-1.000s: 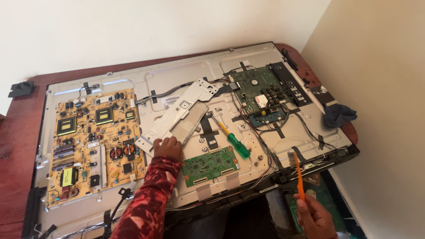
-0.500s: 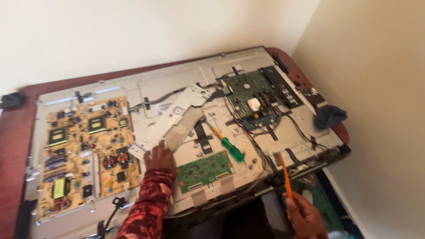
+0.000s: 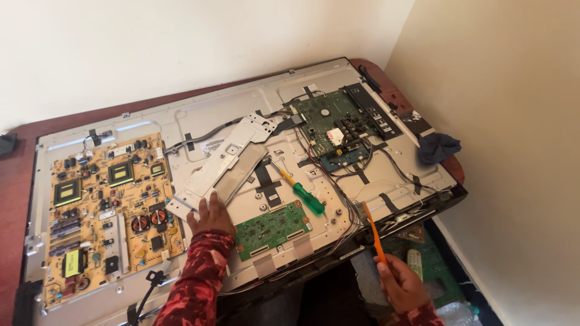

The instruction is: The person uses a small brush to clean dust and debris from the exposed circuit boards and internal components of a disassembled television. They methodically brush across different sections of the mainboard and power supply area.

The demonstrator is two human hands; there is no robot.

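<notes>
The left hand (image 3: pixel 211 214), in a red patterned sleeve, rests palm-down with fingers spread on the near end of the long grey sheet-metal bracket (image 3: pixel 220 166). It presses on the bracket and grips nothing. The bracket lies diagonally across the centre of the opened flat-panel television chassis (image 3: pixel 199 115), which covers the dark red wooden table (image 3: pixel 12 199).

The right hand (image 3: pixel 402 284) is off the near right edge of the chassis, closed around the handle of a slim orange brush-like tool (image 3: pixel 373 229) that points up and far. Whether its head carries bristles cannot be determined.

Procedure advice: keep the left palm flat so the bracket does not slide onto the wiring. Bring the orange tool in from the near right, clear of the cable bundle (image 3: pixel 338 193).

Count of items:
- Circuit boards, three: one large tan power board (image 3: pixel 103 211) at left, one green main board (image 3: pixel 335 121) at far right, one small green board (image 3: pixel 272 226) at near centre.
- Screwdrivers, one: green handle, yellow shank (image 3: pixel 305 196), lying loose right of the bracket.
- Dark blue cloths, one (image 3: pixel 438 147), at the right edge.
</notes>
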